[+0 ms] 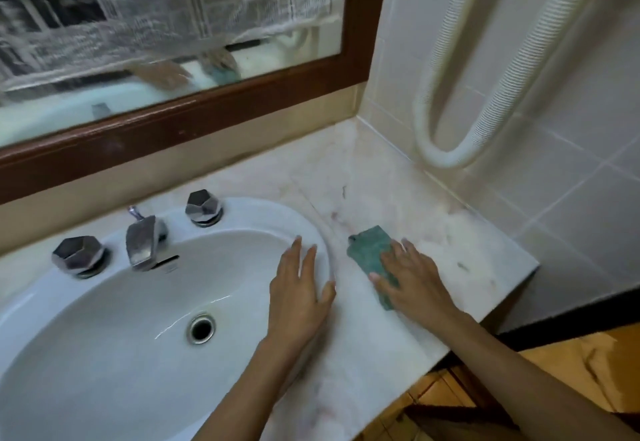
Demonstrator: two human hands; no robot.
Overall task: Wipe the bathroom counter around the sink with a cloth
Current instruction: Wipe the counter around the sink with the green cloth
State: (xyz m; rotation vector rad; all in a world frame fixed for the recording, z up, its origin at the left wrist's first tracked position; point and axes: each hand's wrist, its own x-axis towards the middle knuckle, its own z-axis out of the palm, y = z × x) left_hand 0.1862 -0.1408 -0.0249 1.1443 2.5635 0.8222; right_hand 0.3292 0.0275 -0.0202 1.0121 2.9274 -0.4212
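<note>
A green cloth (370, 253) lies flat on the pale marble counter (398, 191), just right of the white oval sink (114, 319). My right hand (412, 281) presses flat on the cloth's near half, fingers spread, covering part of it. My left hand (298, 295) rests open on the sink's right rim, fingers apart and pointing away from me, holding nothing. The two hands are a short gap apart.
A chrome faucet (142, 243) stands between two faceted chrome knobs (78, 253) (203, 208) at the sink's back. A wood-framed mirror (207, 111) runs behind. A white ribbed hose (446, 149) hangs on the tiled right wall. The counter's edge drops off at right.
</note>
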